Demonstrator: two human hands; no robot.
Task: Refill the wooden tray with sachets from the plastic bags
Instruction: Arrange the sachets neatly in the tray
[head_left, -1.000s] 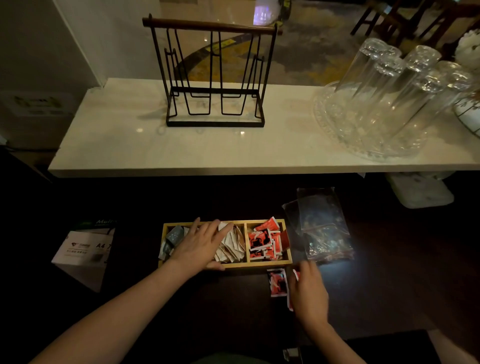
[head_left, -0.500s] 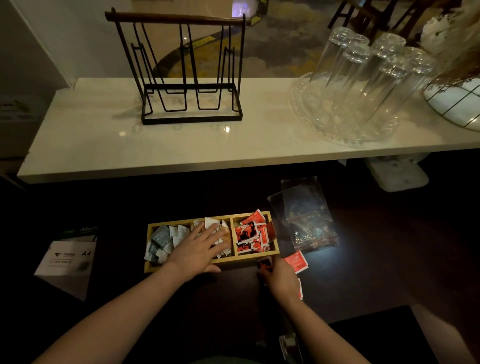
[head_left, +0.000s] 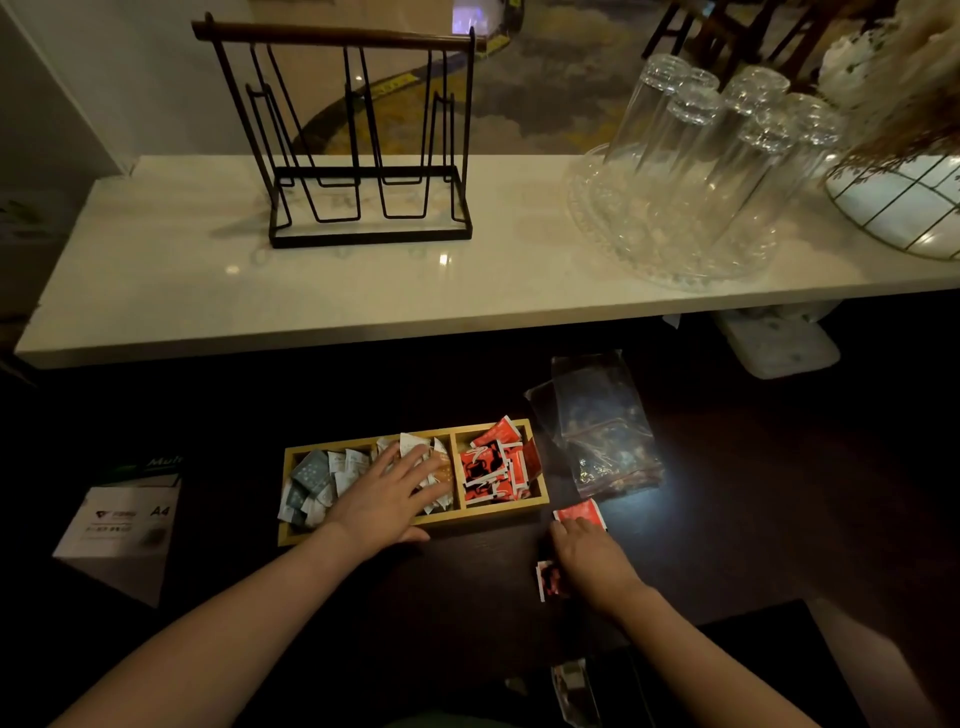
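A wooden tray (head_left: 488, 514) with three compartments sits on the dark lower surface. Grey-blue sachets (head_left: 311, 478) fill its left part, pale ones the middle, red ones (head_left: 493, 465) the right. My left hand (head_left: 389, 501) lies flat, fingers spread, over the middle compartment and the tray's front rim. My right hand (head_left: 589, 561) rests palm down on the dark surface just right of the tray's front corner. Its fingertips touch a loose red sachet (head_left: 582, 514); another sachet (head_left: 548, 579) peeks out at its left edge. Clear plastic bags (head_left: 602, 431) lie right of the tray.
Above runs a white marble shelf (head_left: 467, 291) with a black wire rack (head_left: 358, 140), a glass tray of upturned glasses (head_left: 701, 171) and a wire-framed white vase (head_left: 904, 202). An A4 paper box (head_left: 119, 530) sits at the left. Something small and shiny (head_left: 571, 686) lies near the bottom edge.
My right hand has slid right, from the sachet by the tray's front toward the red sachet near the bags. My left hand stays on the tray. The view has shifted slightly.
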